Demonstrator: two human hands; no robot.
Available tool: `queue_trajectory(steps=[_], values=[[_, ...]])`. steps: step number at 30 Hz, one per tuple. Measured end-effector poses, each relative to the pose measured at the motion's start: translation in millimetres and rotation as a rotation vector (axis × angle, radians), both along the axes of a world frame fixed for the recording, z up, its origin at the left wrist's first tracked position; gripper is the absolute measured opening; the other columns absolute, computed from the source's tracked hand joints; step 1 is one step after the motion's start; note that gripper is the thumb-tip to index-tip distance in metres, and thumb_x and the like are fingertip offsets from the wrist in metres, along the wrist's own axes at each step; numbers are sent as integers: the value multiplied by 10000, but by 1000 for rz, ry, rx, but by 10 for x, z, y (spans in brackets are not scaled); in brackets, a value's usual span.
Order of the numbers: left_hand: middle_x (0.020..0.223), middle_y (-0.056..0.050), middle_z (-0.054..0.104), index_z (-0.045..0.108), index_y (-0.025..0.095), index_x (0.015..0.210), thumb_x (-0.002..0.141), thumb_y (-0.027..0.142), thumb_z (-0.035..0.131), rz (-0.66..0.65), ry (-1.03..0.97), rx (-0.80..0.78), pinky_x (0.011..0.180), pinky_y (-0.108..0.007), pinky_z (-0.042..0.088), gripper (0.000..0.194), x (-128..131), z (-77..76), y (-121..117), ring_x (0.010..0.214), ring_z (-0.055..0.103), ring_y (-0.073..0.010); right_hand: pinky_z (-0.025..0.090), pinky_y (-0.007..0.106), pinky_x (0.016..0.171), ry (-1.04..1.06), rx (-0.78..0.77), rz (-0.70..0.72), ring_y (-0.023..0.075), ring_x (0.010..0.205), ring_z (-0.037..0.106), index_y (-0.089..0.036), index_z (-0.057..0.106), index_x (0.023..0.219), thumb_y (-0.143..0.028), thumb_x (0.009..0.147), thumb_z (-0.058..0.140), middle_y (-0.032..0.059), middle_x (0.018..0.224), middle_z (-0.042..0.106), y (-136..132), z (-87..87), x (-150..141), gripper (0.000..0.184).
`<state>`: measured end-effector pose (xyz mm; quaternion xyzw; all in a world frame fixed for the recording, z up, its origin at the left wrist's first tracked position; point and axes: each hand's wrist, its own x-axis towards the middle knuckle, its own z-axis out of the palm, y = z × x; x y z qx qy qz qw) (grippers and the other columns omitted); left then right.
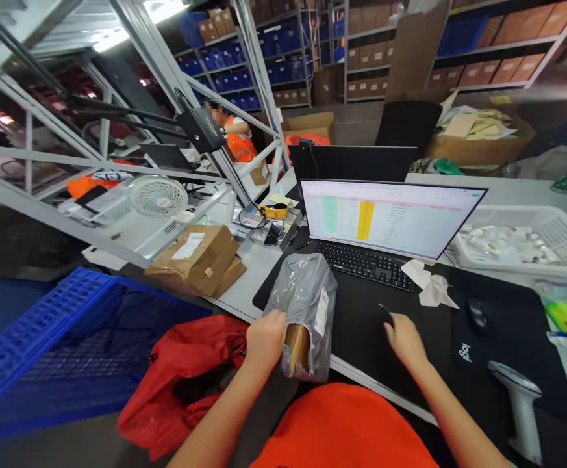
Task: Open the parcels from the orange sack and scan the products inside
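A grey plastic mailer bag (pixel 307 279) lies at the front edge of the desk, its near end torn open. Inside the tear a brown cardboard box (pixel 297 344) shows, and a white label is stuck on the bag's right side. My left hand (pixel 266 335) grips the left edge of the bag beside the opening. Over the black desk mat (pixel 361 325), my right hand (pixel 406 339) is closed round a small, thin dark tool with a pointed tip (pixel 385 308); its exact kind cannot be made out.
A monitor (pixel 390 218) and keyboard (pixel 364 263) stand behind the bag. Cardboard boxes (pixel 198 257) sit left, above a blue crate (pixel 132 351) and red bag (pixel 186 370). Torn paper (pixel 432 286), a mouse (pixel 477 315), a barcode scanner (pixel 519 403) and a white basket (pixel 521 263) lie right.
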<state>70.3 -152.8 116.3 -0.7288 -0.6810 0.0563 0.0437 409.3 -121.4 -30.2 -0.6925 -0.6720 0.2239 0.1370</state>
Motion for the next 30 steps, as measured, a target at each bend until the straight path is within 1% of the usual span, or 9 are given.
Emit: queue_trajectory(steps=[2,6,10,15,18,22,26,28,30], values=[[908,-59,726,716,196,940,943,126,525,-62,6,23,629,-318,455,203,82,-63,-28,807,692,-238,458,579,963,-132,-31,-106,431,1179,587,23,561,1287,-176,930,392,359,1251,575,26,-262,431,442],[848,-51,714,707,195,893,910,108,556,-169,-28,65,599,-324,446,175,212,-329,-219,754,678,-236,492,473,917,-248,-106,-40,372,1071,630,-16,618,1183,-147,903,434,280,1108,632,39,-682,850,359],[833,-52,702,691,195,890,914,119,543,-148,-105,196,593,-316,444,168,279,-539,-452,738,665,-221,467,366,958,-273,-161,113,275,1042,645,-81,644,1122,-90,864,458,200,1085,653,113,-888,870,319],[871,-46,713,693,204,960,900,106,549,-74,-184,335,627,-300,465,184,391,-568,-577,804,676,-205,486,398,883,-323,-246,144,313,999,677,19,564,1253,-68,837,408,277,1092,653,271,-901,700,453],[872,-36,723,698,204,978,881,89,567,-40,-209,407,640,-299,472,199,455,-560,-594,806,675,-200,509,394,795,-327,-312,141,305,909,709,12,535,1304,-132,876,385,252,1017,693,398,-784,678,476],[846,-19,727,707,206,964,868,77,580,-18,-204,462,626,-299,457,204,485,-548,-589,785,665,-193,512,381,822,-288,-313,198,291,960,710,-89,641,1184,-250,919,409,211,1027,728,526,-470,805,388],[816,-16,716,712,203,958,877,81,574,-46,-194,473,615,-296,436,201,467,-524,-548,771,648,-188,521,332,789,-121,-224,300,224,863,709,-205,616,1266,-383,984,372,93,1039,753,437,10,805,414],[811,-16,708,712,203,962,888,82,564,-56,-197,477,618,-295,431,205,452,-517,-522,777,641,-187,525,310,719,30,-119,364,187,735,682,-249,587,1330,-466,991,401,36,997,758,311,287,659,443],[808,-16,700,710,204,956,899,85,556,-61,-198,472,618,-294,424,203,436,-514,-499,784,636,-186,522,298,704,126,34,461,173,737,677,-265,605,1333,-493,1002,419,29,1023,756,173,550,426,443]])
